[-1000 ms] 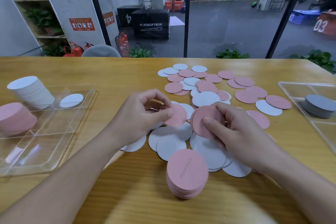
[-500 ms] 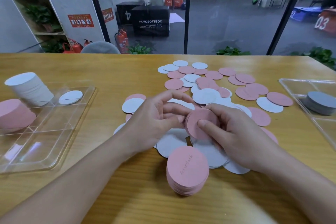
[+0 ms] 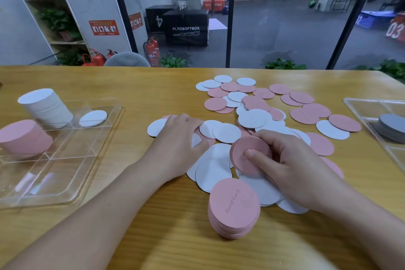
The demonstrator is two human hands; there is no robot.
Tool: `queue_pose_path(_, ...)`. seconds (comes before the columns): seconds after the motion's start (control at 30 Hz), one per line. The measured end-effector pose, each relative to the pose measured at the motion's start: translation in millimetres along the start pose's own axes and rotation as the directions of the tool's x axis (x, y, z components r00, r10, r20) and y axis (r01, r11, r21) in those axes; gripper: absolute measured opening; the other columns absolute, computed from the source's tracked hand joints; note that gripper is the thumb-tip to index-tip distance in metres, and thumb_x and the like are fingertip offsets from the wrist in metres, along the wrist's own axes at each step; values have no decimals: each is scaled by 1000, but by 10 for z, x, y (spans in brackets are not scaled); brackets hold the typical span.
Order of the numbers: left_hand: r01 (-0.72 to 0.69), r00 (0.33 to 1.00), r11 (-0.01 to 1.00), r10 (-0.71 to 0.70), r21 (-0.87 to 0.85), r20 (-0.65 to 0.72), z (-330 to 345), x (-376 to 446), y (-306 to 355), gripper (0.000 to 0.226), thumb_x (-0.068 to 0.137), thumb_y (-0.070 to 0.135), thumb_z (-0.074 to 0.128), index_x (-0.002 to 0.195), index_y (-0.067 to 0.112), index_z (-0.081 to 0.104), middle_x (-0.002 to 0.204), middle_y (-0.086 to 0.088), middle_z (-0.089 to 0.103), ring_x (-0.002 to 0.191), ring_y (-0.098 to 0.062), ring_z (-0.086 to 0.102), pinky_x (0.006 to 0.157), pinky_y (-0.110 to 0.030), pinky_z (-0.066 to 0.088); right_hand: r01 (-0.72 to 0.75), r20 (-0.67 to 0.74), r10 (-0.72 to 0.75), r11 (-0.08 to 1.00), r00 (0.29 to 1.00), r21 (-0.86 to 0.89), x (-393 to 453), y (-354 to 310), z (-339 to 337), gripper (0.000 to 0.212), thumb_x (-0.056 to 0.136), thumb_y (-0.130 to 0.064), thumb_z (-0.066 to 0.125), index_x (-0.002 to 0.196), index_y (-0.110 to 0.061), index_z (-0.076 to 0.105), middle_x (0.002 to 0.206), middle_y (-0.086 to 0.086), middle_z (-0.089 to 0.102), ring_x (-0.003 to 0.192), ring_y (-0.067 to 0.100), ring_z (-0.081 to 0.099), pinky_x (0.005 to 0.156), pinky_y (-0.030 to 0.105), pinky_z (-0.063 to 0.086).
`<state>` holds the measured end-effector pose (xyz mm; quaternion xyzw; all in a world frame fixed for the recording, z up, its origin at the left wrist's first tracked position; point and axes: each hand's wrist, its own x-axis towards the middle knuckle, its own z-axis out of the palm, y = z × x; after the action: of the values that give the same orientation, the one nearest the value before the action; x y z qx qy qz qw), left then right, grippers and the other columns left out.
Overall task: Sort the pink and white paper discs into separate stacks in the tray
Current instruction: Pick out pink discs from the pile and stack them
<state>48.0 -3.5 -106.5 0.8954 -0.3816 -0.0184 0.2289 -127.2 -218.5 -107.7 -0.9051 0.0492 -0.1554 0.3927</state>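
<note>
While the right hand [image 3: 291,166] grips a small stack of round pink paper discs [image 3: 244,156] at frame centre, its fingers [image 3: 255,154] clamp them. Left of it, the left hand [image 3: 177,138] lies spread on loose white paper discs [image 3: 226,132], perhaps pinching one.

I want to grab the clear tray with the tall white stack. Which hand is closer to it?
Left. The left hand rests on loose discs just right of the tray. The right hand, holding pink discs, is farther right.
</note>
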Motion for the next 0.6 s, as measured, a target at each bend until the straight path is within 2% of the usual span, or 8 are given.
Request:
queue_pose_path(0.07, 12, 1000, 1000, -12, 2, -3, 0, 19, -34, 29, 102, 64, 63, 90, 38, 59, 104, 18, 54, 119, -15, 45, 91, -33, 38, 1, 3, -1, 1000, 1000, -1, -2, 4, 1, 24, 105, -35, 66, 88, -19, 64, 76, -1, 61, 67, 9, 47, 60, 26, 39)
queue_pose_path(0.17, -2, 999, 1000, 2, 6, -38, -6, 45, -52, 45, 101, 64, 65, 78, 30, 46, 85, 16, 52, 105, -18, 49, 78, -31, 37, -2, 2, 2, 1000, 1000, 2, -9, 15, -1, 26, 106, -35, 67, 86, -20, 63, 74, -4, 59, 65, 8, 46, 59, 25, 38)
queue_pose_path(0.23, -23, 998, 999, 22, -29, -54, -27, 32, -8, 40, 101, 58, 68, 78, 31, 50, 82, 20, 55, 101, -16, 48, 75, -25, 34, 2, 3, -2, 1000, 1000, 3, -13, 4, -3, 25, 106, -35, 67, 85, -20, 63, 73, -6, 59, 65, 8, 45, 58, 24, 38)
queue_pose_path(0.33, -17, 999, 992, 11, -124, -50, -49, 9, 52, 17, 99, 49, 77, 99, 33, 72, 87, 23, 62, 102, -6, 45, 83, -11, 34, 8, 6, -8, 1000, 1000, -2, -14, -9, -3, 24, 106, -35, 67, 87, -19, 65, 75, -3, 61, 65, 8, 46, 59, 24, 38)
queue_pose_path(0.4, -9, 999, 987, 2, -161, -44, -28, 0, 43, 34, 95, 47, 84, 123, 32, 73, 103, 18, 61, 109, 0, 47, 86, -10, 36, 8, 6, -8, 1000, 1000, -1, -15, -4, -4, 24, 106, -35, 67, 88, -19, 66, 76, -1, 61, 65, 9, 46, 59, 26, 38)
queue_pose_path(0.47, 11, 998, 978, -23, -210, -51, -1, 0, 25, 62, 91, 44, 88, 146, 42, 60, 122, 18, 54, 114, 1, 53, 89, -14, 41, 11, 1, -11, 1000, 1000, -11, -15, 10, -2, 23, 105, -36, 68, 89, -19, 66, 76, -1, 62, 68, 14, 49, 60, 29, 39)
queue_pose_path(0.53, 17, 996, 969, -37, -245, -78, 29, 18, 32, 76, 88, 37, 90, 153, 46, 51, 124, 19, 52, 110, 0, 56, 86, -16, 44, 15, -6, -15, 1000, 1000, -26, -8, 19, -3, 21, 105, -37, 67, 92, -19, 68, 79, -2, 65, 73, 18, 54, 64, 33, 43)
queue_pose_path(0.6, 10, 992, 960, -44, -280, -115, 41, 39, 54, 72, 90, 31, 87, 153, 44, 53, 115, 18, 57, 96, -4, 59, 79, -17, 45, 16, -4, -16, 1000, 1000, -18, -4, 26, 0, 19, 104, -36, 67, 94, -20, 70, 80, -2, 66, 75, 19, 56, 66, 35, 45)
